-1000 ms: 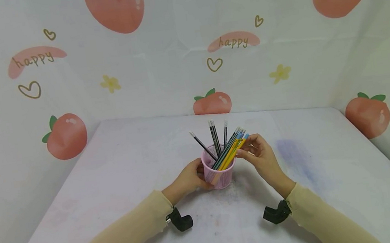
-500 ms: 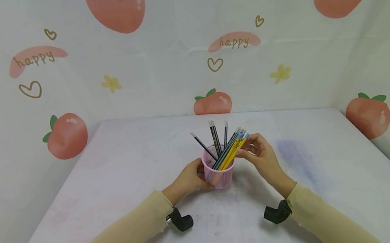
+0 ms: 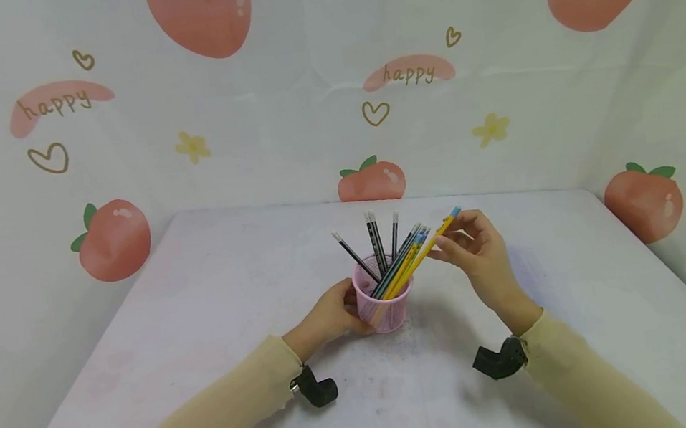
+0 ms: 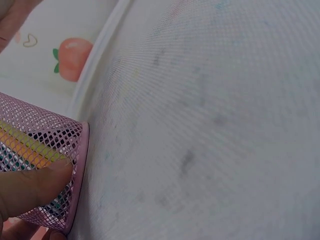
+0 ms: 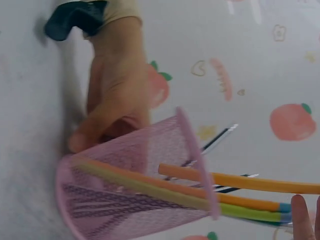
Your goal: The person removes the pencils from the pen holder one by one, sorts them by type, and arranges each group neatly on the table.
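Dark pencils [image 3: 396, 264] crowd the cup [image 3: 390, 315] before printed cloth [image 3: 296, 155].

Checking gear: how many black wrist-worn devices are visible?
2: left black device, near the left hand gripping the pink mesh cup; right black device, near the right hand.

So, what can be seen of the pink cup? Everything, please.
The cup is pink and round, slightly wider at the top, with see-through mesh walls, possibly metal, and solid rims at top and base. It stands upright on the table. The left hand grips its side; the right hand is apart from it. Several pencils lean inside, sticking out above.
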{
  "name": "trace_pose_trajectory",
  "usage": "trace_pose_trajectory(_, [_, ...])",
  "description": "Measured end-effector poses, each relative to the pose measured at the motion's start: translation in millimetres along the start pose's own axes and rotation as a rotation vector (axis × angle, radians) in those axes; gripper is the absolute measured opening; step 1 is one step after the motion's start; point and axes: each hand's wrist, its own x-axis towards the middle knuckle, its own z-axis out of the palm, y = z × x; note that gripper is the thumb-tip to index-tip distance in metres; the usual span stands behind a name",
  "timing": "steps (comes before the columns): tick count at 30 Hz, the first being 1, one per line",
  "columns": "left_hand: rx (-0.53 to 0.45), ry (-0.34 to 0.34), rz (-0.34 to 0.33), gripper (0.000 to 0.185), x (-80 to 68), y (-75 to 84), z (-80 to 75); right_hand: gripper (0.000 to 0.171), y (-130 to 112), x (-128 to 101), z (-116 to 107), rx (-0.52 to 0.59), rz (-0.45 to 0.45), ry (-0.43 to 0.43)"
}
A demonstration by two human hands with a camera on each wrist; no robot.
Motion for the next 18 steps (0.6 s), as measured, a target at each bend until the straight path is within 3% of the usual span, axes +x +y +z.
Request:
trace_pose_trajectory(9, [0.006,0.012,-0.026,0.071,2.2,-1.4,1.4,0.027,-37.5,17.7,-19.5,0.214,-0.087,0.107])
trace_pose_trajectory(14, [0.013,0.008,-0.025,0.072,2.7,-2.0,1.6,0.026,-48.6,26.7,-36.5,0.258,-0.038,0.221])
trace_pose_trajectory(18, [0.013,0.003,-0.021,0.073,2.8,-2.4,1.1,0.033,-46.6,30.4,-47.3,0.271,0.010,0.258])
